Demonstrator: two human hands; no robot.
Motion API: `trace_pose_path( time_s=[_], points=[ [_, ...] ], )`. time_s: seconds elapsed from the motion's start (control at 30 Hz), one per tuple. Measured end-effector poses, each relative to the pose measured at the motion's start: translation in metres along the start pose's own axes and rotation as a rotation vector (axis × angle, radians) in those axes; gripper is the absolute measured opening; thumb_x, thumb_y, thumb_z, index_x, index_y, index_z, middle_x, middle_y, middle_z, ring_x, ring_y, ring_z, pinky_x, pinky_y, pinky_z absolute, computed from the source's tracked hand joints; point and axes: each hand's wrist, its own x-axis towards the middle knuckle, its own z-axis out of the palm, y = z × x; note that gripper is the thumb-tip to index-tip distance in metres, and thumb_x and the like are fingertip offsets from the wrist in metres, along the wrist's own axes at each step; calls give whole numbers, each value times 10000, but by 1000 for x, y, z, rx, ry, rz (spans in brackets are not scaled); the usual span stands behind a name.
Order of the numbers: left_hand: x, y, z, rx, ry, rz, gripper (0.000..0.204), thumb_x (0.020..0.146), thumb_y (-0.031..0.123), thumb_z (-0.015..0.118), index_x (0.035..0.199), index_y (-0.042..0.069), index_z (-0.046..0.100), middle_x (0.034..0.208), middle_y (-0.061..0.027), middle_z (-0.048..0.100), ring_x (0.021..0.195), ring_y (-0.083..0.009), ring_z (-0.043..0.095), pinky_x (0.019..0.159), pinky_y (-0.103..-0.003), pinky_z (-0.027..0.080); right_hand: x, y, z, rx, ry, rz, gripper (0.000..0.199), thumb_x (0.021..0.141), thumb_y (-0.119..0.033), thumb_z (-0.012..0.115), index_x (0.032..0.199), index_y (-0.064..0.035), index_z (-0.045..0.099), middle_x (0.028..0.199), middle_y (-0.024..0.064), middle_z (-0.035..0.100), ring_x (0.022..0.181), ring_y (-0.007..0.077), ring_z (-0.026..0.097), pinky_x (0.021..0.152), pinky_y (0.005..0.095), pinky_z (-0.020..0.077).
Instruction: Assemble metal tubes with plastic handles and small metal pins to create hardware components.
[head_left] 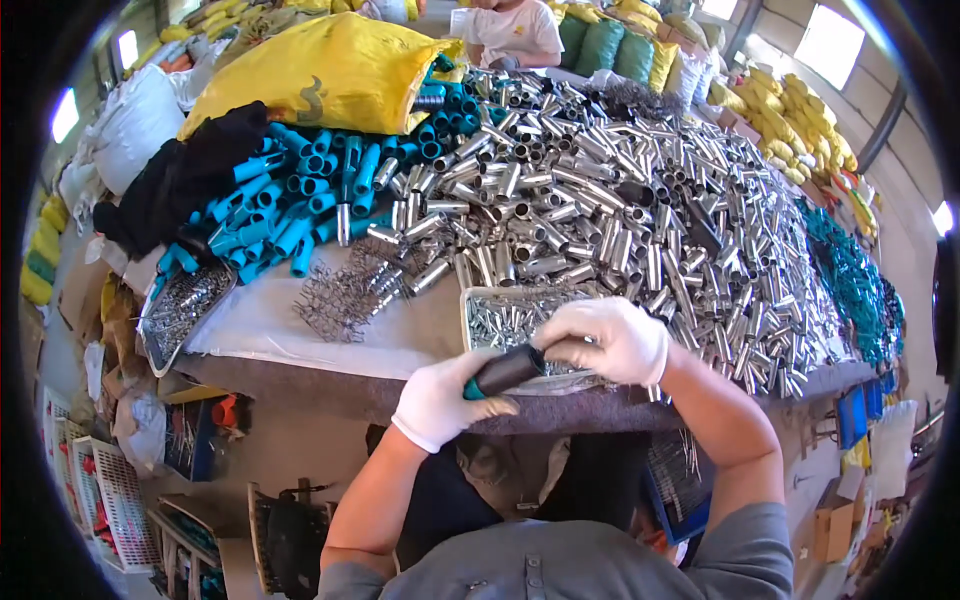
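Note:
My left hand point(445, 402), in a white glove, is wrapped round a black tube point(508, 371) with a teal end. The tube lies tilted over the front edge of the table, its far end pointing up to the right. At that far end my gloved right hand point(608, 342) has its fingers closed in a pinch; whatever sits between the fingertips is hidden. Just behind both hands stands a white tray point(466, 318) of small metal pins or screws, partly covered by the right hand.
Shiny metal tubes point(620, 240) are heaped across the table's middle and right. Teal tubes point(290, 235), a yellow sack point(320, 75) and black cloth point(185, 185) lie left. Thin wire springs point(345, 300) and another parts tray point(160, 365) are nearer. A person point(515, 35) sits opposite.

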Motion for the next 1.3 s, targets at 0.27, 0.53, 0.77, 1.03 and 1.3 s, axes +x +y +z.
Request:
trace_pose_path(
  time_s=[0.27,0.53,0.77,1.03,1.3],
  points=[
    [24,-16,-11,-32,261,118,475,698,305,789,1078,99,590,850,-141,650,771,-326,645,653,-363,512,29,-8,10,269,182,275,189,842,-114,664,1014,-37,639,798,102,666,664,141,650,614,280,504],
    [60,-71,-26,-53,483,310,469,609,181,831,1007,73,609,902,-149,659,786,-329,655,665,-365,522,166,61,-42,436,-30,39,441,1002,-411,319,1099,-52,556,756,61,637,630,126,610,593,268,510],
    [61,-77,-37,-17,482,364,473,598,208,812,1003,82,603,772,-121,629,676,-319,631,563,-376,487,351,205,-41,-725,349,200,509,816,-104,487,1321,-54,443,1403,145,408,1287,309,397,1041,398,374],
    [60,-76,-39,-4,499,334,474,631,211,804,1030,67,593,838,-128,648,715,-315,642,599,-364,508,353,172,-21,-866,79,510,351,777,-141,557,1111,-70,635,1083,160,654,993,292,638,851,380,508],
    [50,-73,-27,97,530,148,466,664,252,809,1036,65,599,875,-135,661,755,-307,656,651,-351,523,82,43,-46,-226,282,313,379,757,-291,725,1044,-65,628,819,100,667,706,174,627,678,327,493]
  ],
)
